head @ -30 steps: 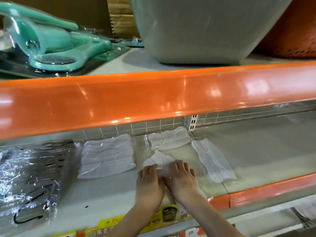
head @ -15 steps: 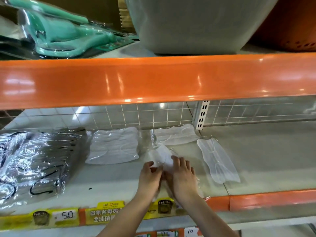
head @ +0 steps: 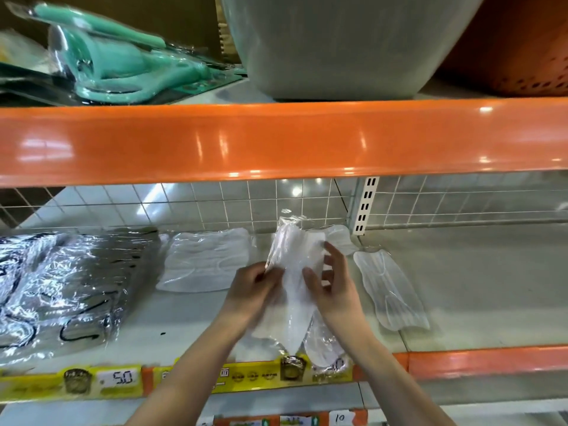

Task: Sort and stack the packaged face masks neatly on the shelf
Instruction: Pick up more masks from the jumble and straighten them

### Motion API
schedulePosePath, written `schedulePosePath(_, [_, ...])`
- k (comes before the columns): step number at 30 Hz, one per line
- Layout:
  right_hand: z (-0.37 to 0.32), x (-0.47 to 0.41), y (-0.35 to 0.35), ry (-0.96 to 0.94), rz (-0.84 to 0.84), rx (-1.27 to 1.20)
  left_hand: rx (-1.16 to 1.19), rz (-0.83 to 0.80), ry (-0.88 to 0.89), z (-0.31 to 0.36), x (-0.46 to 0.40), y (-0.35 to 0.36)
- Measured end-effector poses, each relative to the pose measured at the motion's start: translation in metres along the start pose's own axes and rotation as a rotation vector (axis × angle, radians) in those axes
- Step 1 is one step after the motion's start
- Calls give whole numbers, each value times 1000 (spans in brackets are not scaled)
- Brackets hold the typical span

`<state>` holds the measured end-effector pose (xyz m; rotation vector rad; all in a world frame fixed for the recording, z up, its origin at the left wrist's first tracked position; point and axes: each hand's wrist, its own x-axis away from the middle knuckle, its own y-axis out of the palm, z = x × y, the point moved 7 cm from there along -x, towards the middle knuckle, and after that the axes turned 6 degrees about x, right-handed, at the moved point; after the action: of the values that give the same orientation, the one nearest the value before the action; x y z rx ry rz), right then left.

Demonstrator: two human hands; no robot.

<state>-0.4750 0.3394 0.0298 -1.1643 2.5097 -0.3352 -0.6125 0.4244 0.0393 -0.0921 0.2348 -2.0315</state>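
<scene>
Both hands [head: 255, 290] [head: 333, 287] around mask packet [head: 296, 272]

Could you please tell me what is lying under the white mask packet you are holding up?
Under the held mask packet, another clear-wrapped white packet lies on the shelf. Hands and packet cover the rest.

Grey tub [head: 338, 47] beside orange basket [head: 516, 44]

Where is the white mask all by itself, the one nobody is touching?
In the head view, the lone white mask packet lies flat on the lower shelf, right of the right hand and past the slotted white post.
</scene>
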Motion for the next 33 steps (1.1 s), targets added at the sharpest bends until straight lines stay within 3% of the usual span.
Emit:
schedulePosePath(3, [-7,-12,1,254,-26,-375,-93,-70,48,3,-9,-17])
schedulePosePath(5, [-11,-14,7,271,-96,-316,-174,-52,80,3,-13,-27])
schedulePosePath(8, [-22,-11,25,247,-151,-291,-329,144,159,0,-9,-49])
schedulePosePath(10, [-27,-8,37,260,-132,-351,-479,238,352,5,5,-56])
schedulePosePath(12, [-30,-6,47,278,-89,-443,-670,218,526,7,21,-51])
schedulePosePath(14, [-32,-3,59,302,-86,-557,-862,102,567,-7,27,-44])
schedulePosePath(17, [-28,-2,78,371,-109,-635,-872,82,562,-18,27,-59])
schedulePosePath(19, [-20,-6,82,330,-48,-379,-765,144,529,-20,23,-81])
schedulePosePath(22, [-32,-7,78,54,55,73,-809,130,503,-22,12,-101])
schedulePosePath(24, [-42,-3,83,-129,29,332,-836,72,496,-27,4,-108])
schedulePosePath(26, [-46,0,100,-246,-106,588,-882,51,499,-32,-5,-114])
schedulePosePath(30, [-34,6,135,-332,-346,772,-940,19,525,-41,-22,-119])
schedulePosePath(33, [-32,2,149,-407,-294,809,-1000,-44,532,-51,-31,-119])
